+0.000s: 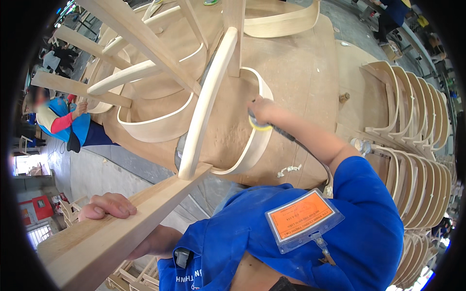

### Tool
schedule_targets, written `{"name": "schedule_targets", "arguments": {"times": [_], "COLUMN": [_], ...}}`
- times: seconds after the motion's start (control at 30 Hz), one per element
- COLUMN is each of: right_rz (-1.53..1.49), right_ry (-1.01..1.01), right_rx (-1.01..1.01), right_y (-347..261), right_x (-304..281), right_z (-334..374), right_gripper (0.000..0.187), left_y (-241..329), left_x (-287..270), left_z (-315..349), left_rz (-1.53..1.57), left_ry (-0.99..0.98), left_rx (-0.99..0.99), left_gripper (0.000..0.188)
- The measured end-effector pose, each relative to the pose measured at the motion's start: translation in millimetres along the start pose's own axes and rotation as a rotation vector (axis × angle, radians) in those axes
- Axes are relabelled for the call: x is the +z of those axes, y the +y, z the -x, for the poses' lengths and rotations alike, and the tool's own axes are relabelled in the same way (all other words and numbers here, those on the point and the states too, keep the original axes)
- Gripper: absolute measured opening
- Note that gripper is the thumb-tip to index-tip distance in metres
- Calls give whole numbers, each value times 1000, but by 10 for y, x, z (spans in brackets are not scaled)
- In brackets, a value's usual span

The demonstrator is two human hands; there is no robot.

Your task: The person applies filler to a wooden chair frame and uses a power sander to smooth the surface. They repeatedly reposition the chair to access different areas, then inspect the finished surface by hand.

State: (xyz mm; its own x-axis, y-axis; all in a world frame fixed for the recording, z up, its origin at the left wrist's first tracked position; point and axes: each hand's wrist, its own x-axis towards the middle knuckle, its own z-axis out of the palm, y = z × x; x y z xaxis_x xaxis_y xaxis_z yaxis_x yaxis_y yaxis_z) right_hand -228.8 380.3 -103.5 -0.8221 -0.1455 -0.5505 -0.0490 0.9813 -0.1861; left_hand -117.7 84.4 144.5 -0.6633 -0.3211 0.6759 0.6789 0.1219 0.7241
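My left hand (108, 205) rests over a straight wooden leg (111, 228) of an unfinished chair frame (204, 97), fingers curled on its top face. The frame's rails and curved back slat rise away from me toward the top of the view. My right hand (263, 112) reaches out to the curved wooden back piece (250, 150) and grips a small sanding tool with a yellow pad (258, 126) pressed on that curve. A dark hose runs from the tool back along my forearm.
A dusty wooden workbench (301, 72) lies under the frame. Rows of curved wooden chair parts (417, 145) are stacked at the right. A person in blue and red (65, 121) works at the left. More chair frames (131, 276) stand on the floor below.
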Motion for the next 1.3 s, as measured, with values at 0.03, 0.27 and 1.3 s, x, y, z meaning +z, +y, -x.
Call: {"name": "schedule_targets", "arguments": {"times": [0.03,0.27,1.3], "right_rz": [12,50,293], "right_ry": [61,118,-45], "right_rx": [32,208,151], "right_y": [32,338,583], "right_x": [-39,-460,-597], "right_z": [-144,-718,-1315], "right_gripper": [58,56,76], "left_y": [3,-20,-16], "left_x": [4,-87,-433], "left_z": [-4,-40,-330], "left_rz": [18,144,254], "left_ry": [-26,-146,-734], "left_rx": [13,-32,-142], "left_gripper": [59,54,24]}}
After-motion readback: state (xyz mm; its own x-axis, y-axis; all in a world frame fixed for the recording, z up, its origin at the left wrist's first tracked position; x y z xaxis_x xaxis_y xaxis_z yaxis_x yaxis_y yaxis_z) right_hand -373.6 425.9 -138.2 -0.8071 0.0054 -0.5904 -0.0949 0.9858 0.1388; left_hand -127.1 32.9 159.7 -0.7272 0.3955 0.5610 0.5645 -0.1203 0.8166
